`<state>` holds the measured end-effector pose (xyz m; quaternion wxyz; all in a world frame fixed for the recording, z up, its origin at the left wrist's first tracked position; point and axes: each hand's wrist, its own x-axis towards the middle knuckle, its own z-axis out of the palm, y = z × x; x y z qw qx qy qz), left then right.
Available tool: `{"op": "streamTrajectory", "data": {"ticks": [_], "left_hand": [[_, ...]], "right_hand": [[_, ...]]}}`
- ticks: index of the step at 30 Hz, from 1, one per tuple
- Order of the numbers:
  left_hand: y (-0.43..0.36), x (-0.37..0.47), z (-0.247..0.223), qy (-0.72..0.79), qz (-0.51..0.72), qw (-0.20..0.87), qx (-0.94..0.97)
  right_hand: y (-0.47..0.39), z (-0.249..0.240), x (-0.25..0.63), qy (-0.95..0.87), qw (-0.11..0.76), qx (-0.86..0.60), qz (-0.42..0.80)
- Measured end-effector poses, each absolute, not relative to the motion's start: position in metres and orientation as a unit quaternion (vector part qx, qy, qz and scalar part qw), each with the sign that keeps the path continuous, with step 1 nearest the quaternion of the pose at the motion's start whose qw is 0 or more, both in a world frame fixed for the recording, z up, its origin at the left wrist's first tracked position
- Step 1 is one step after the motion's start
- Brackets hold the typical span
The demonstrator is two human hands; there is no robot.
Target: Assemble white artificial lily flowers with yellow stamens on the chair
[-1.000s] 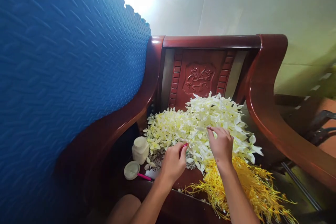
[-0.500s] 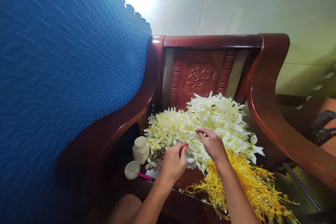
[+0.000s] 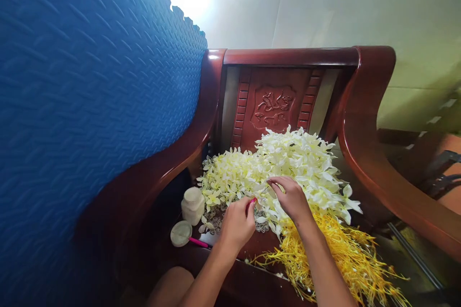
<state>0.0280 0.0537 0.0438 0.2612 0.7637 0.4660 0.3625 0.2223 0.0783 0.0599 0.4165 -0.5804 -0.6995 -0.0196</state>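
Observation:
My left hand (image 3: 238, 220) is closed round a small pink tool (image 3: 252, 202), its tip pointing up and to the right. Just right of it, my right hand (image 3: 290, 196) pinches something thin, too small to make out, above the flowers. Behind both hands lies a heap of white and pale yellow flowers (image 3: 298, 153). Yellow thread-like stems (image 3: 345, 249) spread under and beside my right forearm. Small wire-like loops (image 3: 216, 218) show left of my left hand.
A white jar (image 3: 193, 205) stands at the left, with a round lid (image 3: 180, 233) and a pink-handled stick (image 3: 199, 242) before it. The dark red wooden chair (image 3: 291, 56) has curved armrests on both sides. A blue textured mat (image 3: 108, 76) rises at the left.
The hands hold nearly the same pose. My right hand has shifted very slightly left; the whole view has moved a little.

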Motion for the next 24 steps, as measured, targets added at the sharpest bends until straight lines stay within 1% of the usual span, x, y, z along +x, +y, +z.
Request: {"op": "streamTrajectory", "data": {"ticks": [6,10,18,24], "left_hand": [[0.055,0.027,0.038,0.489,0.324,0.241,0.773],[0.055,0.027,0.04,0.486,0.335,0.246,0.769],[0.051,0.028,0.045,0.47,0.371,0.266,0.755],[0.051,0.028,0.045,0.477,0.377,0.262,0.749]], "right_hand": [[0.078,0.061,0.227,-0.688,0.416,-0.591,-0.059],[0.079,0.06,0.23,-0.691,0.403,-0.596,-0.07],[0.079,0.059,0.223,-0.675,0.425,-0.603,-0.011],[0.077,0.062,0.219,-0.676,0.422,-0.603,0.003]]}}
